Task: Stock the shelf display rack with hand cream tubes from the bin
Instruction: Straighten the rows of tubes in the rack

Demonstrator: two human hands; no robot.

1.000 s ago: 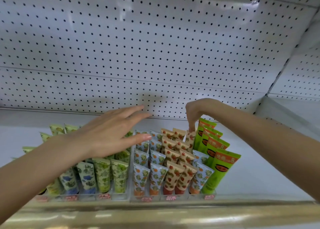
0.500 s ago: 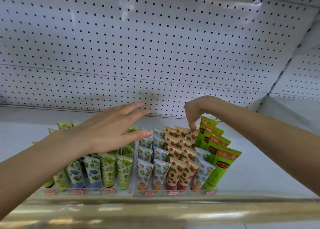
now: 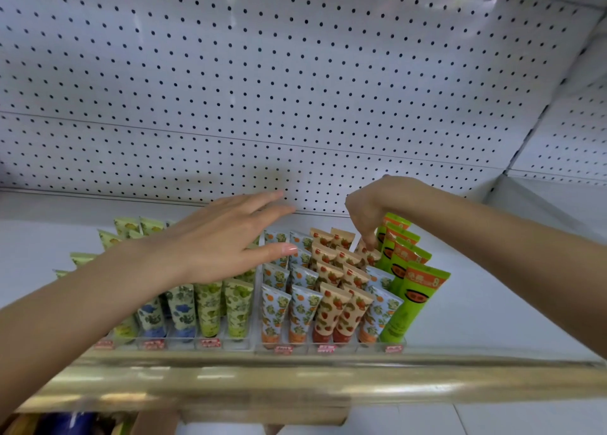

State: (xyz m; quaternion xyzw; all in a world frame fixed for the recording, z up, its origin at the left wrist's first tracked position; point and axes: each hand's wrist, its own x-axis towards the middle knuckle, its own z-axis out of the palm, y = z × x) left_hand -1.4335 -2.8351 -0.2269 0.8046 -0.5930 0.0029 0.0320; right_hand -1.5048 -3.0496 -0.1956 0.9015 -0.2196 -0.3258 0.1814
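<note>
A clear tiered display rack (image 3: 331, 348) on the shelf holds rows of hand cream tubes: green-print tubes (image 3: 208, 306) on the left, orange-print tubes (image 3: 274, 309), strawberry-print tubes (image 3: 331, 306) and bright green tubes (image 3: 415, 295) at the right end. My right hand (image 3: 372, 209) reaches down from above, and its fingertips pinch the top of a strawberry-print tube (image 3: 367, 254) in the rack's back rows. With its fingers straight, my left hand (image 3: 223, 237) hovers over the left rows and holds nothing.
White pegboard (image 3: 295, 89) backs the shelf and angles round at the right. A gold rail (image 3: 295, 383) runs along the shelf's front edge. Bare white shelf (image 3: 492, 303) lies right of the rack. Blurred items (image 3: 65, 423) show below the rail at bottom left.
The view has shifted slightly. My right hand's fingertips have dipped a little lower onto the back strawberry-print tube. My left hand still hovers flat over the left rows.
</note>
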